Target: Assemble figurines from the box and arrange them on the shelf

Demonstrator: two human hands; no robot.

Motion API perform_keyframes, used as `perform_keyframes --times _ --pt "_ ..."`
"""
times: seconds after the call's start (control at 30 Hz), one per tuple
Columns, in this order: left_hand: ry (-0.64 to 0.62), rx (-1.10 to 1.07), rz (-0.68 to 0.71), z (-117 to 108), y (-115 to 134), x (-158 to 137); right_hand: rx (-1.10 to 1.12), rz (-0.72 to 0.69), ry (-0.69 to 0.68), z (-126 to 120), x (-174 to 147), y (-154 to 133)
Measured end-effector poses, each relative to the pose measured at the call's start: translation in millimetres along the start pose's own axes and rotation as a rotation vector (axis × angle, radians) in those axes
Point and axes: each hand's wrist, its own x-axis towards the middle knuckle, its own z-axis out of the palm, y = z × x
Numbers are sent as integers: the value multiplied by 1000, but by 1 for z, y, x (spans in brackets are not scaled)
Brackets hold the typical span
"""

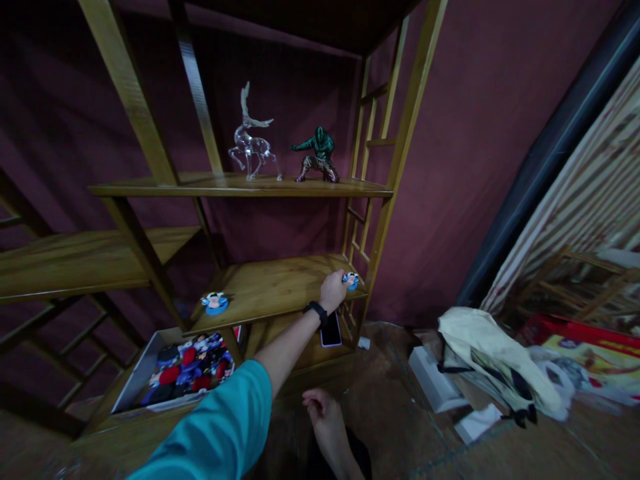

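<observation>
My left hand [334, 292], with a dark band on its wrist, reaches to the right end of the lower shelf board. Its fingers are closed on a small figurine [351, 281] with a blue round base, at the board's edge by the lattice side. A similar figurine [215, 303] on a blue base stands at the left end of that board. Below, my right hand [324, 417] hangs in front of the shelf, fingers loosely bent and apart, with nothing visible in it.
A clear deer figure [254, 143] and a green crouching figure [320, 153] stand on the upper board. Beneath are a box of figurines [133, 380] and a phone [331, 331]. On the floor at right lie a pale cloth bag [480, 340] and white boxes [436, 381].
</observation>
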Motion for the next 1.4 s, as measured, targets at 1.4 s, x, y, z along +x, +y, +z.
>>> perform_keyframes --times 1.4 --pt "397 54 -886 -158 -439 -223 -68 42 -608 164 59 0"
